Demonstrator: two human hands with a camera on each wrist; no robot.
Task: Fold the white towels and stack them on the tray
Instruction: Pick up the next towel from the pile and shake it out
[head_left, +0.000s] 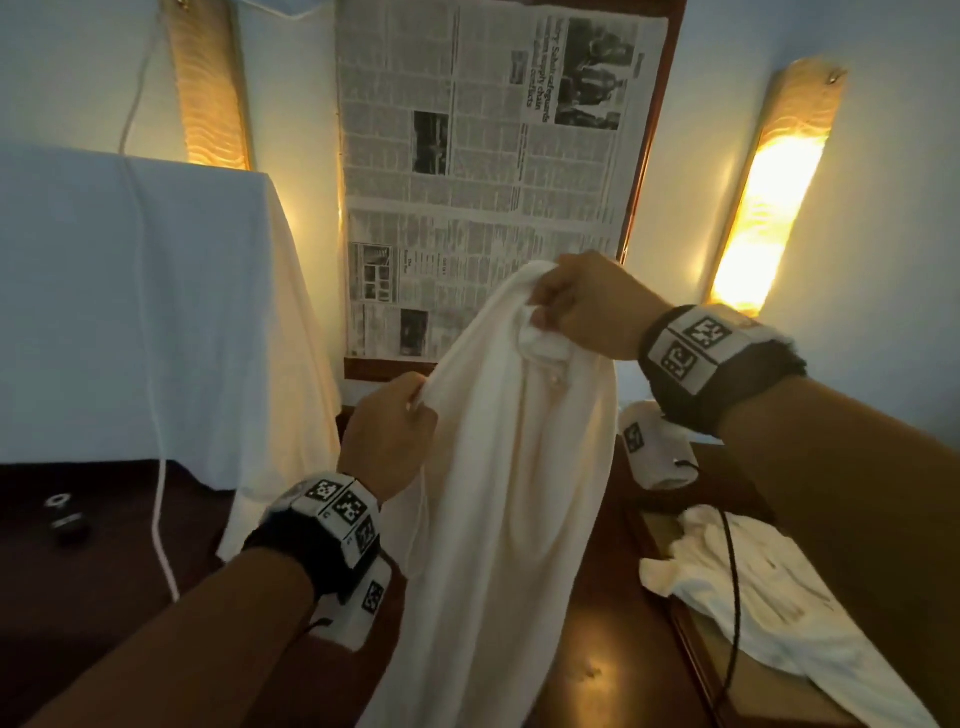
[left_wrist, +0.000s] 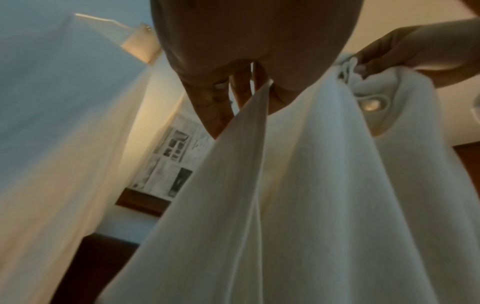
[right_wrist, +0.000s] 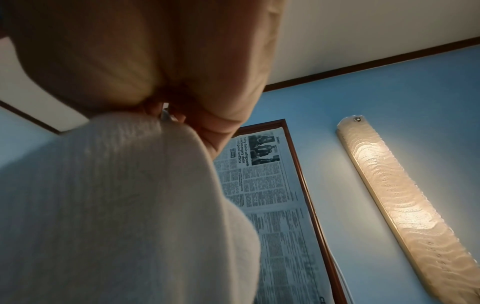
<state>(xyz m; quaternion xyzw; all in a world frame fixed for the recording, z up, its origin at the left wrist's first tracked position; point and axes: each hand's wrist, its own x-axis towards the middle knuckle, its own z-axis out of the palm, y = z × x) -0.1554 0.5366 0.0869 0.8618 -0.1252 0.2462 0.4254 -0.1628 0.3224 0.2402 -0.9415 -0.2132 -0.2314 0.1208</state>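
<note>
While it hangs in loose vertical folds above the dark wooden tabletop (head_left: 587, 649), the large white cloth towel (head_left: 498, 493) is held up in the air by both hands. The right hand (head_left: 587, 306), at about one o'clock from the middle of the head view, clenches a bunched corner of the towel in its curled fingers; the right wrist view shows the cloth draping straight down from that fist. The left hand (head_left: 387, 431), lower and at about nine o'clock from the right hand, pinches the towel's edge between thumb and fingers (left_wrist: 207, 102). At four o'clock in the head view, a second crumpled white towel (head_left: 737, 587) lies on a wooden tray (head_left: 691, 631). On the blue wall behind, at twelve o'clock, hangs a framed newspaper page (head_left: 483, 156), flanked by two lit, ripple-textured wall lamps (head_left: 763, 197). At nine o'clock stands something draped in a white sheet (head_left: 130, 301).
</note>
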